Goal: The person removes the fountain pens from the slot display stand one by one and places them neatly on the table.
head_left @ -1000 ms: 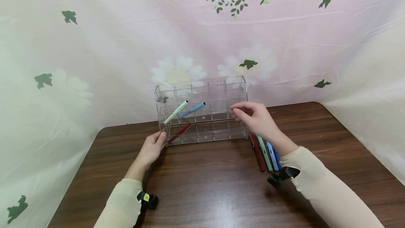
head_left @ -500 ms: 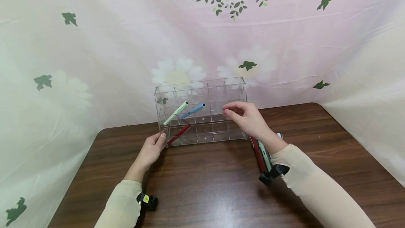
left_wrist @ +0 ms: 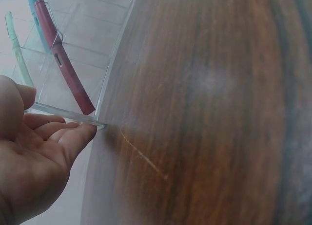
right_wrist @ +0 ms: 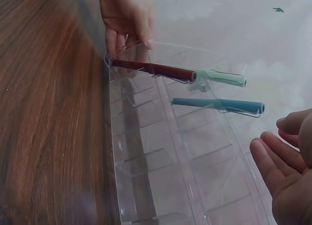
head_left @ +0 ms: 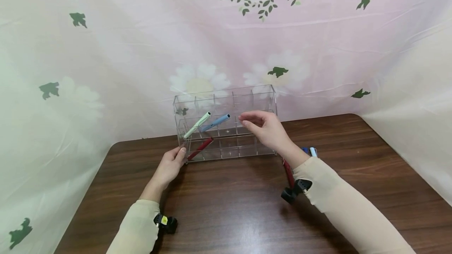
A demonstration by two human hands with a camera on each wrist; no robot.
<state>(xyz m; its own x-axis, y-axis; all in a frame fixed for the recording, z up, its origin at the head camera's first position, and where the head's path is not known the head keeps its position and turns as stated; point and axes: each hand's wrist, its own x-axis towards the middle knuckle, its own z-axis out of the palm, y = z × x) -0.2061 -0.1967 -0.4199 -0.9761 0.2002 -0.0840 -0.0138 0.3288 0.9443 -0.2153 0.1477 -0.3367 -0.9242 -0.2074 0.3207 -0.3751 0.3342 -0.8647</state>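
Note:
A clear acrylic pen rack [head_left: 229, 153] with divided compartments stands at the back of the table. My left hand [head_left: 170, 167] grips its left side panel, thumb on one face and fingers on the other, as the left wrist view shows. In the rack's left part lean a light green pen [head_left: 196, 126], a blue pen [head_left: 216, 122] and, lower in front, a dark red pen [right_wrist: 155, 70]. My right hand [head_left: 266, 129] hovers before the upper right part, just right of the blue pen and apart from it. Its fingers are loosely bent and hold nothing.
Right of the rack, partly behind my right forearm, lie another red pen [head_left: 288, 173], a light blue pen [head_left: 313, 152] and a dark blue pen [head_left: 305, 150]. A patterned cloth [head_left: 141, 69] hangs behind the wooden table [head_left: 226, 199].
My right hand has moved left along the rack toward the blue pen, and its forearm now covers more of the pens on the table. My left hand stays on the rack.

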